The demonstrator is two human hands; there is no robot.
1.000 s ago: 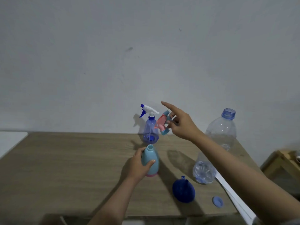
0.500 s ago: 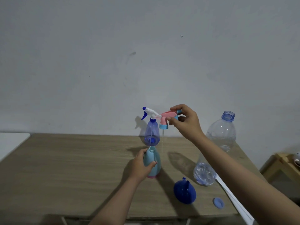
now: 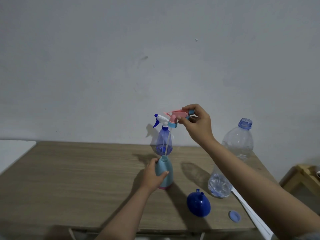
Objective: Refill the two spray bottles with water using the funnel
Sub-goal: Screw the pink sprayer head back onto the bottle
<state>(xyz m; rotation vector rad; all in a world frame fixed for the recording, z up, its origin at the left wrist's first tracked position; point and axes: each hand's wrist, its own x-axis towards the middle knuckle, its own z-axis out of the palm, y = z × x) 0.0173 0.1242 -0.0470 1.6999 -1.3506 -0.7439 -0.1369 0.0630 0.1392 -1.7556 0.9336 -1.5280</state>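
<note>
My left hand (image 3: pixel 151 176) grips a light blue spray bottle (image 3: pixel 165 172) that stands upright on the wooden table (image 3: pixel 86 179) with its neck uncovered. My right hand (image 3: pixel 197 123) holds its pink spray head (image 3: pixel 174 117) high above it; the thin dip tube (image 3: pixel 167 142) hangs down with its end at the bottle's mouth. A translucent purple spray bottle (image 3: pixel 163 141) with a white and blue head stands just behind. A dark blue funnel (image 3: pixel 198 206) lies mouth-down at the front right. A large clear water bottle (image 3: pixel 232 158) stands uncapped at the right, holding a little water.
The blue cap (image 3: pixel 234 216) of the water bottle lies near the table's front right corner. A white strip (image 3: pixel 251 212) runs along the right edge. A wooden piece of furniture (image 3: pixel 301 179) stands to the right, and a white surface (image 3: pixel 13 151) to the left. A wall is close behind.
My right hand has lifted the pink spray head higher and turned it level, drawing the dip tube almost out of the light blue bottle. My left hand has kept its grip on the bottle.
</note>
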